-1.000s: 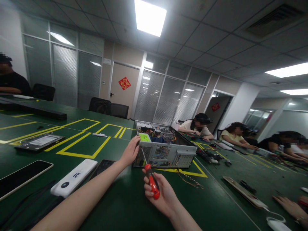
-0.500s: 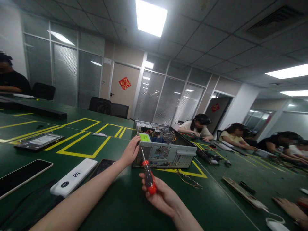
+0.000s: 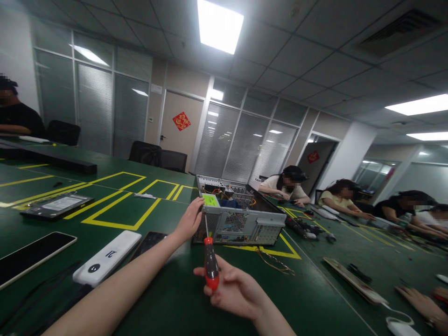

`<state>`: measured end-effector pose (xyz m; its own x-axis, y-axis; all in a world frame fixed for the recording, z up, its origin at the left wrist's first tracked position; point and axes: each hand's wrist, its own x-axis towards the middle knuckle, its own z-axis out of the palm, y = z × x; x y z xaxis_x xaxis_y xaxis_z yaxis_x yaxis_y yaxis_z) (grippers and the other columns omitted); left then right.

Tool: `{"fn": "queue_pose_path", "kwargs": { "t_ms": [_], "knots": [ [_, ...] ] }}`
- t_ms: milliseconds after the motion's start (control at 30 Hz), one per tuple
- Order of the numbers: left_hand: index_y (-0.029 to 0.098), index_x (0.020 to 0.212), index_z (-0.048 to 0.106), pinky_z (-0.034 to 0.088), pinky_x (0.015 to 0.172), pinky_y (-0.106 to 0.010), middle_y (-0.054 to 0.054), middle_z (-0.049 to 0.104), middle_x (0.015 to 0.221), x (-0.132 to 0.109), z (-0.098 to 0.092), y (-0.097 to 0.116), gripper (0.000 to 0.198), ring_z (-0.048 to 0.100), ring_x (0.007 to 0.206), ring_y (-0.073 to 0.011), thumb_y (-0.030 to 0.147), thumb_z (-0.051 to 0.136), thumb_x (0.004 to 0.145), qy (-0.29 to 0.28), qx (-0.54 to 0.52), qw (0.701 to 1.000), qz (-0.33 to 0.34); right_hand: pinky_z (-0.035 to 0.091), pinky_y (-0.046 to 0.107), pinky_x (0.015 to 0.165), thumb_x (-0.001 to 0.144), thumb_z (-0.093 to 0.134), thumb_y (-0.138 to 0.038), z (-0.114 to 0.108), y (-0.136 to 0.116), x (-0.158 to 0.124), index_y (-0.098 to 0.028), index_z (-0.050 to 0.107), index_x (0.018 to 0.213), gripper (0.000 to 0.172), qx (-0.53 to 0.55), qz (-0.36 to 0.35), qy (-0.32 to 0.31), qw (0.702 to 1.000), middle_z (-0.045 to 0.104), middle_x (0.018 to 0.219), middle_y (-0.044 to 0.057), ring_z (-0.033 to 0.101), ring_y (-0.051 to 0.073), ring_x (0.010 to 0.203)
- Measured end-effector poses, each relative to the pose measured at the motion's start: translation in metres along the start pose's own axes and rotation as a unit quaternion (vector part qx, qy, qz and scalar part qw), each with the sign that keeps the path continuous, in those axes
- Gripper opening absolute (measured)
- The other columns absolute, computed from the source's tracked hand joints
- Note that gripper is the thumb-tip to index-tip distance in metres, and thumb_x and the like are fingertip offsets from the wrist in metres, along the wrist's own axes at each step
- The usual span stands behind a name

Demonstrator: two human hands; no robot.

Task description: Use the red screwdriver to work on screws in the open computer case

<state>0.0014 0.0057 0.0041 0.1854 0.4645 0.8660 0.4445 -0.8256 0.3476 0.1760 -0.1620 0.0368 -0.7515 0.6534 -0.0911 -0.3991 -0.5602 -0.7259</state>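
An open computer case [image 3: 259, 224] lies on the green table, its metal rear panel towards me and wires showing inside. At its left corner, my left hand [image 3: 191, 219] rests with the fingers bent against the case, beside a green-labelled part [image 3: 210, 200]; whether it grips anything there is hidden. My right hand [image 3: 233, 287] holds a red and black screwdriver [image 3: 211, 263] by the lower end of its handle. The shaft points up and its tip is at the left part of the rear panel.
Left of my arm lie a white power bank [image 3: 108, 258], a phone [image 3: 35, 256] and a hard drive [image 3: 58, 205]. Glasses [image 3: 275, 262] lie in front of the case. Cables [image 3: 304, 226] and another phone [image 3: 353, 279] are to the right. Several people sit around the table.
The screwdriver handle has shifted slightly left and stands more upright. My right hand's fingers have moved and spread around the handle. My left hand has stayed in place.
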Motion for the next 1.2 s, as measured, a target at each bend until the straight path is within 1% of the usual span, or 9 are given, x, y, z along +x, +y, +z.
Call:
{"fn": "queue_pose_path", "kwargs": {
  "t_ms": [167,333,467,600,733,900,1033,1133,1200],
  "knots": [
    [0.020,0.129,0.035,0.027,0.110,-0.047,-0.011,0.042,0.134,0.001,0.000,0.000,0.037,0.031,0.132,-0.0208,0.023,0.031,0.092,0.002,-0.005,1.000,0.006,0.036,0.023,0.063,0.071,0.067,-0.019,-0.008,0.004,0.001,-0.023,0.038,0.127,0.063,-0.045,-0.031,0.027,0.998,0.060,0.111,0.012,0.061,0.015,0.079],
    [0.020,0.129,0.035,0.027,0.110,-0.047,-0.010,0.041,0.135,0.000,0.001,-0.002,0.038,0.031,0.133,-0.0206,0.022,0.031,0.092,0.001,0.001,1.000,0.007,0.034,0.022,0.057,0.068,0.072,-0.032,-0.015,0.007,0.000,-0.016,0.055,0.106,0.044,-0.002,-0.082,0.079,0.994,0.058,0.078,0.001,0.048,0.007,0.062],
    [0.020,0.129,0.035,0.027,0.110,-0.047,-0.010,0.042,0.134,0.001,0.001,-0.002,0.037,0.031,0.132,-0.0205,0.023,0.030,0.092,0.003,0.007,1.000,0.004,0.028,0.018,0.048,0.070,0.071,-0.031,-0.017,0.006,0.000,-0.017,0.058,0.093,0.030,0.013,-0.079,0.144,0.986,0.060,0.086,0.003,0.043,0.005,0.057],
    [0.021,0.128,0.036,0.028,0.110,-0.047,-0.010,0.042,0.133,0.001,0.000,0.000,0.037,0.032,0.132,-0.0207,0.023,0.031,0.092,0.004,0.009,1.000,0.002,0.019,0.016,0.042,0.076,0.064,-0.032,-0.017,0.002,0.000,-0.023,0.053,0.108,0.034,0.027,-0.062,0.106,0.992,0.063,0.088,0.003,0.033,0.003,0.047],
    [0.021,0.129,0.035,0.028,0.110,-0.047,-0.011,0.041,0.134,0.001,-0.001,0.001,0.037,0.032,0.132,-0.0212,0.023,0.030,0.092,0.000,0.006,1.000,0.001,0.036,0.021,0.055,0.071,0.064,-0.025,-0.011,-0.002,-0.002,-0.024,0.047,0.116,0.049,0.011,-0.041,0.054,0.998,0.062,0.108,0.009,0.056,0.013,0.071],
    [0.020,0.128,0.035,0.027,0.110,-0.047,-0.010,0.041,0.134,0.000,-0.001,0.001,0.037,0.031,0.132,-0.0209,0.023,0.031,0.092,0.001,0.001,1.000,0.005,0.042,0.031,0.075,0.071,0.065,-0.016,-0.006,0.000,-0.002,-0.025,0.034,0.131,0.069,-0.028,-0.047,0.061,0.997,0.054,0.125,0.014,0.059,0.021,0.097],
    [0.020,0.129,0.036,0.027,0.111,-0.045,-0.010,0.041,0.135,0.000,0.000,-0.001,0.037,0.030,0.133,-0.0201,0.022,0.032,0.092,0.003,0.000,1.000,0.003,0.042,0.024,0.063,0.072,0.069,-0.024,-0.010,0.003,0.000,-0.019,0.050,0.117,0.050,-0.006,-0.096,0.103,0.990,0.063,0.101,0.008,0.060,0.014,0.079],
    [0.020,0.129,0.035,0.026,0.111,-0.045,-0.010,0.041,0.135,0.000,0.001,-0.002,0.038,0.030,0.133,-0.0201,0.021,0.032,0.091,0.003,0.004,1.000,0.005,0.035,0.017,0.051,0.069,0.072,-0.025,-0.014,0.004,0.002,-0.013,0.060,0.097,0.033,0.035,-0.118,0.129,0.984,0.059,0.074,0.001,0.048,0.006,0.060],
    [0.020,0.129,0.035,0.026,0.111,-0.046,-0.010,0.041,0.135,0.000,0.001,-0.003,0.038,0.030,0.133,-0.0201,0.021,0.031,0.092,0.001,0.008,1.000,0.004,0.029,0.015,0.045,0.068,0.073,-0.026,-0.016,0.003,0.003,-0.013,0.062,0.089,0.027,0.045,-0.110,0.161,0.980,0.058,0.071,0.000,0.045,0.005,0.057]
  ]
}}
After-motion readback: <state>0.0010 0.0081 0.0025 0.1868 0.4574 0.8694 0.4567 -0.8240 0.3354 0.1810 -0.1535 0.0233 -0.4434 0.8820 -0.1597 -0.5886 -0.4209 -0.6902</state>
